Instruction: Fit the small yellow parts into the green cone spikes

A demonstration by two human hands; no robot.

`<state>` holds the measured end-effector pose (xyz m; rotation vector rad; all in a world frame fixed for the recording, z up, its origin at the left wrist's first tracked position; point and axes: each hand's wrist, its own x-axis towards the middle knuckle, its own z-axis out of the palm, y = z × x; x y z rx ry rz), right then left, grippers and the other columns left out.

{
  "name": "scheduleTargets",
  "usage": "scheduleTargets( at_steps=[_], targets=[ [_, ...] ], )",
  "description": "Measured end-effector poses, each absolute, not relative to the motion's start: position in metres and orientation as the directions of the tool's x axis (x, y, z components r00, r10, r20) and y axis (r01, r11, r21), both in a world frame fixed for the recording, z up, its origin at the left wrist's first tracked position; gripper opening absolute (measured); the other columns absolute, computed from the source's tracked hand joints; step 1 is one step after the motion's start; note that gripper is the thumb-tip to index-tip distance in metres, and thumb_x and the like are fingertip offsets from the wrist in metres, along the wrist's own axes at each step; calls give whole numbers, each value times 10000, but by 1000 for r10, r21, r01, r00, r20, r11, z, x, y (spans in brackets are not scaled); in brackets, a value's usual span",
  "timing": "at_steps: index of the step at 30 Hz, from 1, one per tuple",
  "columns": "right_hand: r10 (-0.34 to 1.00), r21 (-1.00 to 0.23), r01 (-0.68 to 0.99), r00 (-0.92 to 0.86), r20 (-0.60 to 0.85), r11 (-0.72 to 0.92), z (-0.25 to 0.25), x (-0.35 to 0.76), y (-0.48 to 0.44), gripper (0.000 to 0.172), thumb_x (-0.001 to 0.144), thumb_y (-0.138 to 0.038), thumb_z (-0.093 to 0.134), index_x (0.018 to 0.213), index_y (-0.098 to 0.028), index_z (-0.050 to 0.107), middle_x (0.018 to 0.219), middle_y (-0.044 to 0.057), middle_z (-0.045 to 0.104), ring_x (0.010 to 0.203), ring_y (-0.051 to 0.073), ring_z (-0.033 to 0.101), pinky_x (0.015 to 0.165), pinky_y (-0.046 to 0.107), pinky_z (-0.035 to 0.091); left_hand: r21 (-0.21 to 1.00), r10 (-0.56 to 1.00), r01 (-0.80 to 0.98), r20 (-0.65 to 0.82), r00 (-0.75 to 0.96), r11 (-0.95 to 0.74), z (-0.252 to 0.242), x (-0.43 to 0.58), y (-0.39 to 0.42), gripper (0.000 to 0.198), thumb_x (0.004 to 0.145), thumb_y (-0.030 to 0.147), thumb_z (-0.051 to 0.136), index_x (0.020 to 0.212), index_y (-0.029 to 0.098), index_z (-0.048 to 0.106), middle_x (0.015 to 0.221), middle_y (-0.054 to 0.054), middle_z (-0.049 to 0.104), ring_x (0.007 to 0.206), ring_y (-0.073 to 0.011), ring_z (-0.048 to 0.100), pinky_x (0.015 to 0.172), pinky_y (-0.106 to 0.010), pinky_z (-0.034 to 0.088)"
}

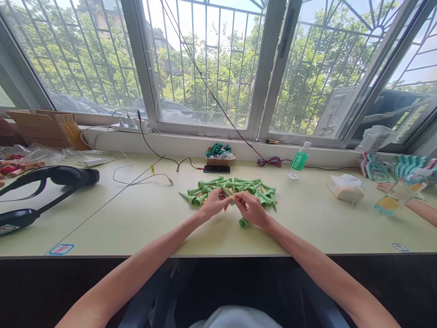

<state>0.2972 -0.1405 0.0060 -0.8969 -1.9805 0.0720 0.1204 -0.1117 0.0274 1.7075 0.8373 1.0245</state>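
My left hand (215, 203) is closed around a green cone (226, 190), its narrow end pointing up and away from me. Against the wide end of that cone, my right hand (251, 208) pinches with thumb and fingertips; whatever sits between them is too small to make out. Behind both hands spreads a heap of green cones (268, 196) with small yellow bits among them. One single green cone (243, 223) lies just below my right hand, its round opening facing me.
Behind the heap are a phone (216, 169) and a small cardboard box (221, 161). A bottle (299, 160) and a tissue pack (345, 187) stand to the right. A black headset (51, 182) and cables (143, 181) lie left. Another person's arm (423, 212) shows at far right.
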Motion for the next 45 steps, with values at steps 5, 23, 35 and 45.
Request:
scheduleTargets(
  at_steps=[5, 23, 35, 45],
  targets=[
    [613, -381, 574, -287, 736, 725, 8, 299, -140, 136, 940, -260, 478, 952, -194, 596, 784, 40, 618, 591, 128, 521, 604, 256, 455, 962, 887, 13, 245, 390, -271, 27, 120, -108, 288, 762, 391, 687, 830, 145, 553, 640, 14, 549, 499, -94, 522, 480, -236, 445],
    [633, -406, 569, -282, 721, 715, 5, 300, -135, 152, 947, -275, 468, 939, -190, 595, 798, 44, 635, 632, 136, 549, 608, 251, 458, 946, 863, 40, 277, 422, -323, 28, 120, -112, 280, 823, 412, 630, 845, 148, 540, 605, 26, 534, 491, -94, 524, 466, -220, 439],
    [575, -369, 539, -283, 768, 758, 1, 299, -131, 150, 945, -238, 480, 932, -171, 614, 793, 50, 654, 649, 136, 575, 601, 243, 448, 906, 841, 98, 336, 424, -411, 24, 121, -112, 230, 847, 374, 590, 829, 154, 524, 571, 28, 542, 453, -88, 510, 437, -201, 411],
    [601, -393, 543, -280, 748, 742, 2, 300, -132, 160, 942, -248, 479, 930, -168, 617, 790, 51, 657, 638, 135, 568, 595, 243, 446, 905, 843, 107, 333, 422, -411, 26, 121, -114, 235, 847, 381, 585, 828, 153, 529, 558, 29, 542, 452, -93, 513, 433, -202, 411]
  ],
)
